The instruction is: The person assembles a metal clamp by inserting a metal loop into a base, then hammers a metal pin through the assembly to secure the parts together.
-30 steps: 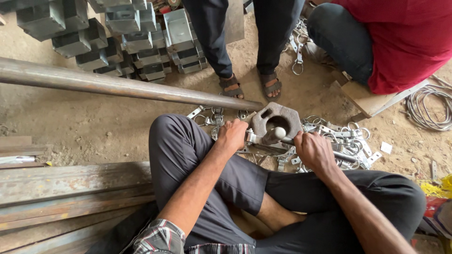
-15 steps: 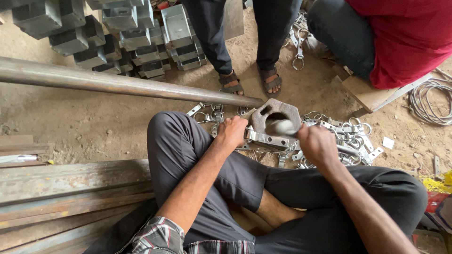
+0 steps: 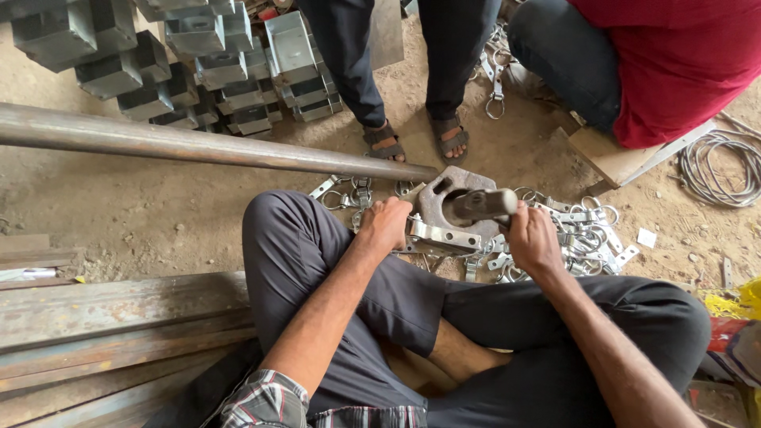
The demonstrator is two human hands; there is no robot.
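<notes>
I sit cross-legged on a dirt floor. My left hand presses down on a shiny metal clamp strap lying across a thick rusty steel block with a hole in it. My right hand grips a hammer handle; the cylindrical hammer head hovers just above the block and the strap. The handle itself is hidden inside my fist.
A long rusty pipe runs from the left to the block. Several loose metal clamps and rings lie to the right. Stacked metal brackets stand at the back. One person's sandalled feet and a seated person in red are near. Steel beams lie left.
The hammer head has turned from end-on over the block's hole to lying sideways, slightly raised. My right hand shifted a little right. The left hand stays on the strap.
</notes>
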